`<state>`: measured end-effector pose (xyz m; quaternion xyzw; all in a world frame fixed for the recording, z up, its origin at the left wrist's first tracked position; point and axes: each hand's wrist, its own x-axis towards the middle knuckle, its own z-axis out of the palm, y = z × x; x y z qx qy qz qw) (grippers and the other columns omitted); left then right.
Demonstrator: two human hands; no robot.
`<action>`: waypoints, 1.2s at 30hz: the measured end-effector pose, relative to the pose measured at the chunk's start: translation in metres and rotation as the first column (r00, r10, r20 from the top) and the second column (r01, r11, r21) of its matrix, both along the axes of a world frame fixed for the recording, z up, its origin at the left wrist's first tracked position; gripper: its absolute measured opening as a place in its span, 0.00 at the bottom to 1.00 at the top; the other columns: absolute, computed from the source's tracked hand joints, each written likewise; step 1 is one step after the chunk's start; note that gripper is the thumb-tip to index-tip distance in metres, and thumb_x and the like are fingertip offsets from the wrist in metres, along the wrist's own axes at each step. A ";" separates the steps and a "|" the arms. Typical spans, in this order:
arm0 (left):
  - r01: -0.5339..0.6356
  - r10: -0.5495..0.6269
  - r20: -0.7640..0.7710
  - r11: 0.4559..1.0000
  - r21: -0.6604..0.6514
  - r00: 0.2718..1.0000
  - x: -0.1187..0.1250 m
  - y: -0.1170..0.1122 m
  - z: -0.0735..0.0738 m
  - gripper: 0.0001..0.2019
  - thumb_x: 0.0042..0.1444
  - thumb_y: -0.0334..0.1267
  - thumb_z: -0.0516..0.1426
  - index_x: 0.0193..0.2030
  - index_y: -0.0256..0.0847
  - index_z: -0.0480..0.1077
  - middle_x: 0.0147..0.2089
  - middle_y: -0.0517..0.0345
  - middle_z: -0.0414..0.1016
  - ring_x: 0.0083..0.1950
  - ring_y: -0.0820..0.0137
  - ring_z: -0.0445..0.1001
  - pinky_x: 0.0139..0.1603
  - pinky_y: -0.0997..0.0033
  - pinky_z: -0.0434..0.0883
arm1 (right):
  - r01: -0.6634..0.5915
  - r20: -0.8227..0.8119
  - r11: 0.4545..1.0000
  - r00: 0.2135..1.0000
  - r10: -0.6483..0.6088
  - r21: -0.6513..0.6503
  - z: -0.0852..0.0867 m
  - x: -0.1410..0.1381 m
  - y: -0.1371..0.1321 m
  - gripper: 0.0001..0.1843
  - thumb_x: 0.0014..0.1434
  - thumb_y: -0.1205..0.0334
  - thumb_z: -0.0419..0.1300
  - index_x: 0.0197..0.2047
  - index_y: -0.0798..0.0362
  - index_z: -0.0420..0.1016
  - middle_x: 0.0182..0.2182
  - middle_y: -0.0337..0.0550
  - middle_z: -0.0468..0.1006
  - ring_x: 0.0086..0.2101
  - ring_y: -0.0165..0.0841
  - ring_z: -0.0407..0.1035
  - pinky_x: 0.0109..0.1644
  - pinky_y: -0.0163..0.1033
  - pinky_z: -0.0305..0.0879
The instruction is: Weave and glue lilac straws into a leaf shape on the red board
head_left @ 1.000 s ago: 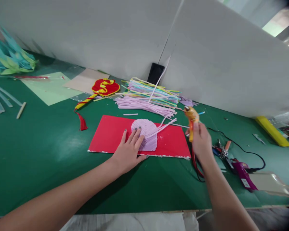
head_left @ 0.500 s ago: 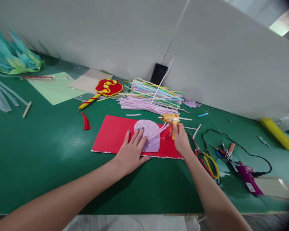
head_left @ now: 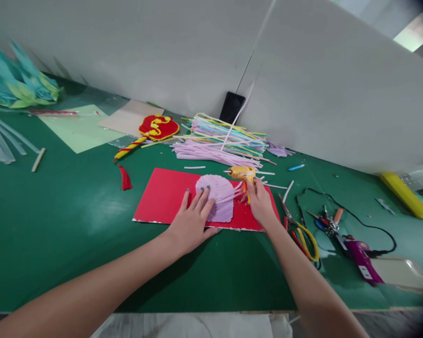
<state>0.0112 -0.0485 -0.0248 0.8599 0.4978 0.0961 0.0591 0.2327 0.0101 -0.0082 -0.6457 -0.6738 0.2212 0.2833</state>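
Note:
My left hand point(head_left: 192, 218) lies with its fingers spread on a lilac woven piece point(head_left: 220, 188) made of pipe cleaners. That piece rests on a red board point(head_left: 162, 192), and a few loose strip ends stick out from its right side. In my right hand point(head_left: 262, 204) is a yellow hot glue gun point(head_left: 242, 173), its nozzle pointing left above the upper right edge of the lilac piece. My fingers wrap round the handle; the trigger area is partly hidden.
Behind the board lies a pile of pastel pipe cleaners point(head_left: 229, 136), with a phone point(head_left: 231, 108) leaning on the wall. Red-and-yellow fan point(head_left: 158, 127) sits back left. Scissors point(head_left: 306, 239), a keyring point(head_left: 331, 225) and a purple tool point(head_left: 363, 263) with a black cord lie right.
My right hand has moved slightly left with the glue gun, bringing its nozzle nearer the lilac piece. My left hand stays in place.

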 end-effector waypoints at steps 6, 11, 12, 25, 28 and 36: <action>0.003 -0.003 -0.018 1.000 -0.010 1.000 0.001 0.000 0.000 0.35 0.60 0.58 0.48 0.65 0.33 0.56 0.71 0.37 0.46 0.71 0.52 0.47 0.67 0.41 0.42 | -0.030 0.108 0.999 0.994 0.031 -0.009 0.003 -0.005 -0.006 0.26 0.63 0.38 0.41 0.44 0.50 0.65 0.35 0.48 0.76 0.37 0.43 0.72 0.37 0.43 0.62; 0.013 -0.013 -0.001 1.000 0.014 1.000 0.000 0.000 0.000 0.32 0.59 0.57 0.51 0.64 0.39 0.59 0.71 0.37 0.47 0.70 0.49 0.48 0.66 0.40 0.45 | 0.014 0.102 1.000 0.995 -0.013 -0.010 0.006 -0.007 -0.018 0.28 0.63 0.38 0.38 0.45 0.51 0.64 0.37 0.51 0.76 0.36 0.44 0.72 0.35 0.43 0.63; 0.015 -0.015 0.000 1.000 0.015 1.000 0.000 0.000 0.000 0.31 0.59 0.56 0.51 0.63 0.39 0.59 0.70 0.37 0.47 0.70 0.48 0.48 0.66 0.40 0.45 | 0.022 0.103 1.000 0.994 -0.020 -0.013 0.006 -0.007 -0.021 0.28 0.62 0.38 0.39 0.46 0.51 0.64 0.36 0.50 0.76 0.36 0.44 0.72 0.35 0.43 0.63; 0.023 -0.024 -0.007 0.999 -0.039 1.000 0.000 0.000 0.005 0.29 0.59 0.56 0.51 0.62 0.39 0.61 0.71 0.35 0.44 0.71 0.49 0.45 0.66 0.41 0.46 | 0.141 0.173 0.980 0.971 -0.164 0.137 0.003 0.030 -0.031 0.29 0.56 0.36 0.51 0.48 0.52 0.64 0.46 0.53 0.75 0.44 0.45 0.71 0.43 0.45 0.66; 0.031 -0.031 0.001 0.999 -0.045 1.000 0.000 0.000 0.006 0.28 0.60 0.55 0.51 0.61 0.40 0.62 0.71 0.35 0.45 0.71 0.49 0.46 0.66 0.40 0.47 | 0.162 0.284 0.982 0.942 -0.182 0.092 0.001 0.032 -0.033 0.36 0.48 0.32 0.57 0.49 0.52 0.63 0.46 0.55 0.74 0.42 0.48 0.72 0.39 0.46 0.68; 0.038 -0.038 0.006 0.999 -0.015 0.999 0.000 0.000 0.003 0.28 0.59 0.55 0.51 0.61 0.40 0.62 0.71 0.35 0.44 0.70 0.47 0.47 0.65 0.39 0.49 | 0.101 0.348 0.990 0.929 -0.128 0.094 -0.008 0.025 -0.039 0.30 0.51 0.37 0.56 0.49 0.51 0.63 0.44 0.53 0.75 0.41 0.46 0.73 0.35 0.43 0.69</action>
